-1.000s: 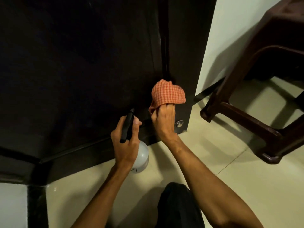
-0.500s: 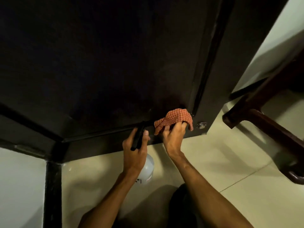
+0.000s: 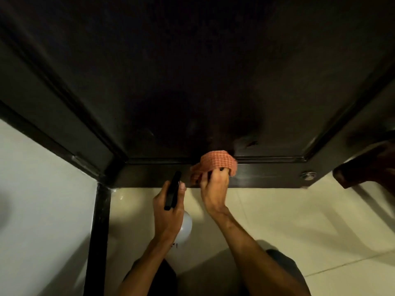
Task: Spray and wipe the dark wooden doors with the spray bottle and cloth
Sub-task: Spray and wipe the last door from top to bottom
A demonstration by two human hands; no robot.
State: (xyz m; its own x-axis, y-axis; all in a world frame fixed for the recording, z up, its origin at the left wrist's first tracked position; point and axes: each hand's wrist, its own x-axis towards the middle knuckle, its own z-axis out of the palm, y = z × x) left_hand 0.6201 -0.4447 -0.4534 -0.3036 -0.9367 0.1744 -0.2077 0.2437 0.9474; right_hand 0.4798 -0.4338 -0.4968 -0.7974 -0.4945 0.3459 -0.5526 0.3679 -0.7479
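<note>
The dark wooden door [image 3: 192, 82] fills the upper view, its bottom rail just above the floor. My right hand [image 3: 213, 191] grips an orange checked cloth [image 3: 218, 163] and presses it against the door's bottom rail near the lower panel moulding. My left hand [image 3: 168, 212] holds the spray bottle [image 3: 185, 228] by its black trigger head, with the white round body showing below the hand, close to the floor and a short way left of the cloth.
Cream floor tiles [image 3: 299, 221] spread below the door. A dark door frame post [image 3: 100, 231] stands at the left beside a pale wall. A round metal stopper [image 3: 307, 175] sits on the door's lower right. A dark brown chair leg [image 3: 367, 167] juts in at the right.
My right hand has slid the cloth down and leftward along the door's bottom rail. The view has swung left, so the chair is nearly out of frame. The left hand keeps the bottle low.
</note>
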